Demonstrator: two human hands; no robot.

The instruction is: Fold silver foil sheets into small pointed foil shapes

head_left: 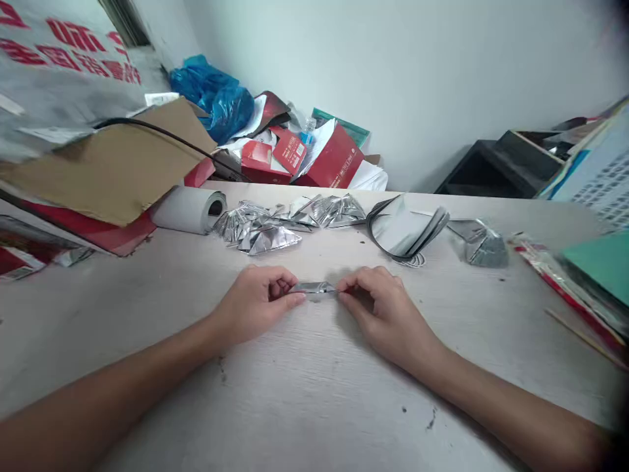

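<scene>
A small folded piece of silver foil paper (317, 288) lies on the pale wooden table (304, 393), held at both ends. My left hand (258, 305) pinches its left end with thumb and fingers curled. My right hand (381, 308) pinches the right end the same way. Behind them lie several folded silver foil shapes (268, 229) in a loose pile, a curled stack of silver foil sheets (405, 229), and one more folded foil shape (481, 246) to the right.
A white paper roll (189, 210) lies at the back left beside a brown cardboard flap (113, 164). Red boxes (314, 157) and a blue plastic bag (216, 98) are piled against the wall. Papers and a green sheet (599, 262) sit at the right edge.
</scene>
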